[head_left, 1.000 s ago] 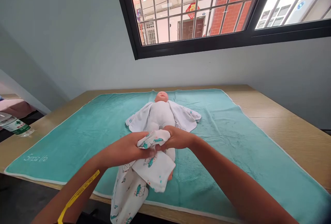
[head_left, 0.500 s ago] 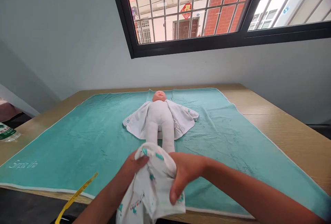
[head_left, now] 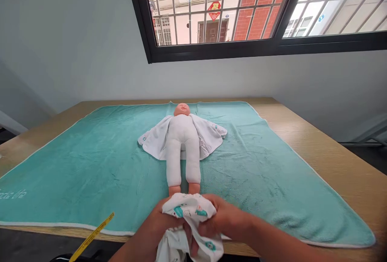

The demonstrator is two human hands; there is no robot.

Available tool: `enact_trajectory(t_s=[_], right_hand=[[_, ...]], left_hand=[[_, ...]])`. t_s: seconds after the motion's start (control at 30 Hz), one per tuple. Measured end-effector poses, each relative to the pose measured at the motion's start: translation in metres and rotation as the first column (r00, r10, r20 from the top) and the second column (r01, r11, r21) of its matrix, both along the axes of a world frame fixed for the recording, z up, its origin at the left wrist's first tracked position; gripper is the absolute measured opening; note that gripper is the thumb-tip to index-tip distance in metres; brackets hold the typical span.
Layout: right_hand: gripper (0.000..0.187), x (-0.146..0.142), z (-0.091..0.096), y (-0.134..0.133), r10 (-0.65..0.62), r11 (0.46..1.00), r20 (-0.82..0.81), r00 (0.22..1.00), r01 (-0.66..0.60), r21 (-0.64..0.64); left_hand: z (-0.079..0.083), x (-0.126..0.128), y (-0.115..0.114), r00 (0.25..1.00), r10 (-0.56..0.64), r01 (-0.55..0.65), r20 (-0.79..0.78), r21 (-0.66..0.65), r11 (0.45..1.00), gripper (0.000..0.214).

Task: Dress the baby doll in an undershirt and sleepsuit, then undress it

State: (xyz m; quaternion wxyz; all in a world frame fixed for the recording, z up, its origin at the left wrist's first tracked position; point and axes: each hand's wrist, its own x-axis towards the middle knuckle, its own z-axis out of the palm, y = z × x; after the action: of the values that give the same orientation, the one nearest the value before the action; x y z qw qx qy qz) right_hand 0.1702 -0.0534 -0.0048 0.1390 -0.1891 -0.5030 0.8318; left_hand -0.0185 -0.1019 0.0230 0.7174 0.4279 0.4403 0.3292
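Note:
White baby pants with green printed figures are bunched between my two hands, just in front of the doll's feet. My left hand grips the left side of the bunched cloth. On the other side, my right hand is closed round the cloth, with the thumb pressed into it. Some fingertips are hidden in the folds. A baby doll with a white cloth body lies on its back, feet towards me. Beneath it a white baby jacket is spread open, sleeves out to both sides.
A turquoise blanket with a white edge covers much of the wooden table. A yellow strip sticks up at the lower left, by the table's front edge. Behind the table are a wall and a black-framed window with bars.
Both hands have gathered the pants into a tighter bunch and moved slightly lower, so the doll's feet now show. The view has shifted a little, and the bottle at the left is out of sight.

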Motion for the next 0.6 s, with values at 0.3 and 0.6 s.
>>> enact_trajectory(t_s=[0.3,0.6], right_hand=[[0.022,-0.001,-0.022,0.007,-0.339,0.895,0.13,0.932,0.276,0.35],[0.025,-0.002,-0.02,0.011,-0.73,0.571,0.241,0.64,0.377,0.729]], left_hand=[[-0.013,0.007,0.016,0.91,0.135,-0.112,-0.391,0.081,0.99,0.028],[-0.005,0.016,0.034,0.691,0.093,0.216,-0.717,0.328,0.92,0.024]])
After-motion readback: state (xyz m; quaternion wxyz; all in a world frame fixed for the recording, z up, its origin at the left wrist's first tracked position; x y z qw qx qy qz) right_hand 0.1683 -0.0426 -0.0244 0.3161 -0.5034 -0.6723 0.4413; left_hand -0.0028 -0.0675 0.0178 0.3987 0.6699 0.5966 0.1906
